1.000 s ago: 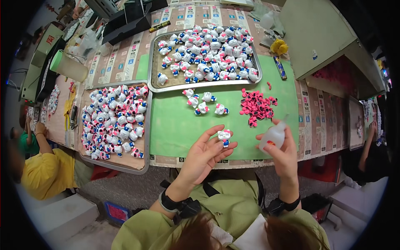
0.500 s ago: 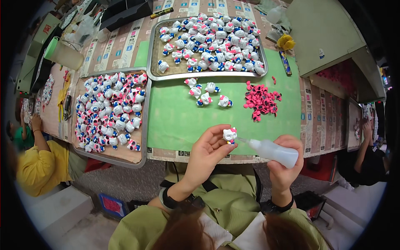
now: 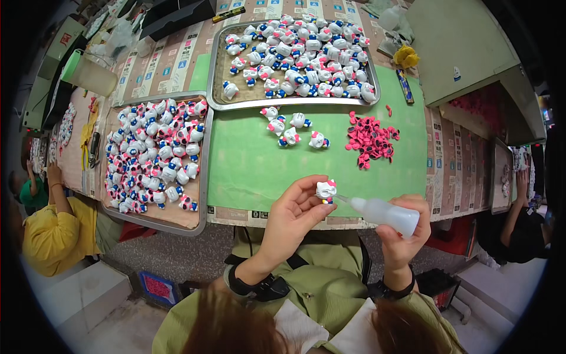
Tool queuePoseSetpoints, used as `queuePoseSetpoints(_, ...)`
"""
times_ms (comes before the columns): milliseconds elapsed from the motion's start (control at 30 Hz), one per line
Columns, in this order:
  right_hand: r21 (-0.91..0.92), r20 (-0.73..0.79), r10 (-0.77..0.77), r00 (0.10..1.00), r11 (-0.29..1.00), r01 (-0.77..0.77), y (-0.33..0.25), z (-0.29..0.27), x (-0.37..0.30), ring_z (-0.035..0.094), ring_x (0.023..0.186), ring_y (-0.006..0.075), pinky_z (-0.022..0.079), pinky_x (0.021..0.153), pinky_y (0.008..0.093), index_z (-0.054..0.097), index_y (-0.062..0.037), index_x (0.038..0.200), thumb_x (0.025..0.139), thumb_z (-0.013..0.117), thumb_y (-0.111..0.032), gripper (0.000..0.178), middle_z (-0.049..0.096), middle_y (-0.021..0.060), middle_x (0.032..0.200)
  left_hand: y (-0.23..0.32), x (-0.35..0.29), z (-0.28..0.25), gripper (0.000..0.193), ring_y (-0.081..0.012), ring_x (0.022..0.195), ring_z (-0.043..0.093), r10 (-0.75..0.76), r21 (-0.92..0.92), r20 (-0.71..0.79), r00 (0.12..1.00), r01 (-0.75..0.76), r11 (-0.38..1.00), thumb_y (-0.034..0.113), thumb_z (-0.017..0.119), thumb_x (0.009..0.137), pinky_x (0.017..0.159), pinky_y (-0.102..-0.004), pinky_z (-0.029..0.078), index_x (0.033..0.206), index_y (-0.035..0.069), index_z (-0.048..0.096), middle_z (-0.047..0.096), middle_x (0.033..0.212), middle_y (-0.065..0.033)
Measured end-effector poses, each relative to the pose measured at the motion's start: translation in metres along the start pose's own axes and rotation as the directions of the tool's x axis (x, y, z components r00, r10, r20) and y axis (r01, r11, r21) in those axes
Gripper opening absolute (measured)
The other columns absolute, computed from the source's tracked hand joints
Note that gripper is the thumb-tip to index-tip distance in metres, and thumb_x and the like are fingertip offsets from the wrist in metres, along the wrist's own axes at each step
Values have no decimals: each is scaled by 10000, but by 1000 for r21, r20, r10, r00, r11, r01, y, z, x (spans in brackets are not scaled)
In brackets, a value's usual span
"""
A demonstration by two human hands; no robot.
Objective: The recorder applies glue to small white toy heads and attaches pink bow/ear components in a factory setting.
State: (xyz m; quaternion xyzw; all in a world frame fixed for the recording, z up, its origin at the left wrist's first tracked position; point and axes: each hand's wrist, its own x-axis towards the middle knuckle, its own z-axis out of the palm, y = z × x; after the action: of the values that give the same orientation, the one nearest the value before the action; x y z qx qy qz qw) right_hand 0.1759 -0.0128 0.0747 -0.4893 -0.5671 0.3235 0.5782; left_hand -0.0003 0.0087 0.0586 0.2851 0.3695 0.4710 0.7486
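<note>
Pinched between the thumb and fingers of my left hand (image 3: 293, 217) is a small white cat figurine (image 3: 326, 189), held upright over the near edge of the table. My right hand (image 3: 405, 236) is wrapped round a translucent white squeeze bottle (image 3: 389, 216), tilted so its thin nozzle points left at the figurine. The nozzle tip is at the figurine's right side; whether it touches cannot be made out. Beyond my hands, several loose cat figurines (image 3: 289, 137) lie on a green mat (image 3: 247, 177). To their right is a pile of small pink-and-black parts (image 3: 370, 140).
A metal tray (image 3: 283, 107) of white-and-blue figurines stands at the back. Another tray (image 3: 205, 171), at the left, holds figurines with pink-and-black parts. A marker-like tube (image 3: 405, 87) lies beside a grey-green cabinet (image 3: 466, 53). People work at both sides, one in a yellow shirt (image 3: 56, 239).
The bottle has shifted very slightly, its nozzle staying by the figurine. My left hand keeps its hold, and the things on the table lie as before.
</note>
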Motion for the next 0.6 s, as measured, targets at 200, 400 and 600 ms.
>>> queuePoseSetpoints(200,-11,-3,7,1000,1000,-7,-1,0,0,493,693,147,399,600,246,503,-12,907,594,763,-153,431,506,80,806,0,0,0,367,-102,921,498,-2,4,20,1000,2,1000,-44,500,791,827,-234,419,1140,-21,388,492,1028,-63)
queuePoseSetpoints(400,-67,68,-22,997,997,26,-3,-3,2,496,680,149,399,596,247,509,-11,888,588,765,-154,420,520,83,773,-2,-1,-1,355,-107,919,501,24,45,7,1000,-24,999,-36,495,798,819,-232,412,1137,-19,389,495,1022,-63)
queuePoseSetpoints(600,-21,-6,-6,1000,1000,6,-6,-4,3,485,687,146,394,611,245,503,-8,893,595,760,-153,419,513,84,788,0,0,-2,343,-153,942,521,8,-14,9,1000,-8,1000,-36,485,802,827,-248,409,1130,-10,386,497,1054,-91)
